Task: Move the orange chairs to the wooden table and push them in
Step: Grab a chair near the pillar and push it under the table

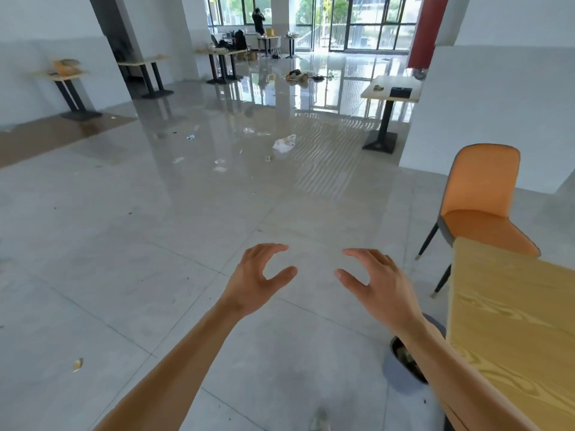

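Glossy grey tiled floor [155, 244], litter-strewn, beside wooden table [513, 321], orange chair [482, 206].

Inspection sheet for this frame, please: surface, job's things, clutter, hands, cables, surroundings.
Surface: wooden table at right, the part in view bare; glossy tiled floor.
Job's things: one orange chair at the table's far end, upright, seat partly tucked under the edge.
Clutter: white plastic bag and small scraps on the floor; a brown scrap near left.
Hands: left hand and right hand both held out over the floor, fingers loosely curled, holding nothing.
Cables: nothing seen.
Surroundings: pedestal tables along the walls, a red column, windows, a person standing far off.
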### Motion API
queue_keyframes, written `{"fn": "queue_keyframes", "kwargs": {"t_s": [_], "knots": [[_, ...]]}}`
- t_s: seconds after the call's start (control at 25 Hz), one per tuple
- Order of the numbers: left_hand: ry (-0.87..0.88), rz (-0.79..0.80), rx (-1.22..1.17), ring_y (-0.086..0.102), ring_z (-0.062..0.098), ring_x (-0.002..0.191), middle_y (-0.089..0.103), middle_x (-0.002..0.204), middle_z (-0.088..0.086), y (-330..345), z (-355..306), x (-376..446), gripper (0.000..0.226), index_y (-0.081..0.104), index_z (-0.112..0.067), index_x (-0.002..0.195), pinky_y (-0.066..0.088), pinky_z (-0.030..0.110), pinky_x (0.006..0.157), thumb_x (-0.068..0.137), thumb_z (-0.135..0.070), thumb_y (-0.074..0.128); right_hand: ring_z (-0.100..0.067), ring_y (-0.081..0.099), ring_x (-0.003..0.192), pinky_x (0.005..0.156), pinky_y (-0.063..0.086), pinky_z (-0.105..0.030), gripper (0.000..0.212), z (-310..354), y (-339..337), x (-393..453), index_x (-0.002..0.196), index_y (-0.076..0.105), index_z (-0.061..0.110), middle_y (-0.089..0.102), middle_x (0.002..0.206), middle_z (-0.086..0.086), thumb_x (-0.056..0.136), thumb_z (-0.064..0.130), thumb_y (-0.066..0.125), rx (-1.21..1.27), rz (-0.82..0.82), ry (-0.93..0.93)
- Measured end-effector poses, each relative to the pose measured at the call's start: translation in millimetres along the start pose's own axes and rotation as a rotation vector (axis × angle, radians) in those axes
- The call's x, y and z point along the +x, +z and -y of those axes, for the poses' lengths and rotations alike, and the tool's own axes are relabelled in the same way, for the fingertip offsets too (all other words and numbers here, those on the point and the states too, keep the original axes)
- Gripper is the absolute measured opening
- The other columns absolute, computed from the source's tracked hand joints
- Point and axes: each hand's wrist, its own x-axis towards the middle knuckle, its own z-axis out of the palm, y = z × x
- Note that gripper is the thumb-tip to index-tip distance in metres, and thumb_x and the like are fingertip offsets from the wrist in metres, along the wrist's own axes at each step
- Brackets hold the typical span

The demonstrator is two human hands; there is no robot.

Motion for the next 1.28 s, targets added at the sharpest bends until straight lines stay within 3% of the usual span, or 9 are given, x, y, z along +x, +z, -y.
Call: {"fn": "queue_keyframes", "kwargs": {"t_s": [0.56,0.72,0.84,1.28], "knots": [[-0.096,0.106,-0.165,0.043,-0.002,0.126,0.047,0.121,-0.037,62,72,300,0.043,0.055,-0.044,0.123,0.035,0.025,0.106,0.083,-0.059,0.062,-0.009,0.054,0.120,0.098,0.045,-0.034,0.044,-139,42,252,0.126,0.059,0.034,0.060,0.127,0.013,0.088,0.057,0.056,0.101,0.008,0.279],[-0.043,0.196,-0.181,0.041,-0.005,0.125,0.048,0.124,-0.034,79,106,399,0.050,0.054,-0.045,0.124,0.034,0.025,0.105,0.079,-0.066,0.060,-0.008,0.053,0.119,0.094,0.044,-0.030,0.045,-174,71,328,0.125,0.058,0.036,0.060,0.127,0.015,0.088,0.060,0.054,0.061,0.001,0.337],[0.001,0.275,-0.170,0.042,-0.001,0.127,0.050,0.130,-0.025,91,132,479,0.047,0.054,-0.042,0.126,0.036,0.028,0.106,0.083,-0.060,0.062,-0.008,0.052,0.120,0.092,0.041,-0.027,0.045,-193,87,391,0.125,0.057,0.038,0.058,0.128,0.016,0.087,0.062,0.052,0.014,-0.012,0.397],[0.137,0.616,-0.118,0.047,0.005,0.124,0.055,0.133,-0.010,177,156,732,0.042,0.059,-0.030,0.126,0.034,0.022,0.099,0.090,-0.051,0.060,-0.008,0.053,0.119,0.094,0.048,-0.036,0.044,-294,104,545,0.124,0.058,0.038,0.057,0.130,0.015,0.088,0.061,0.052,0.000,-0.099,0.696]]}}
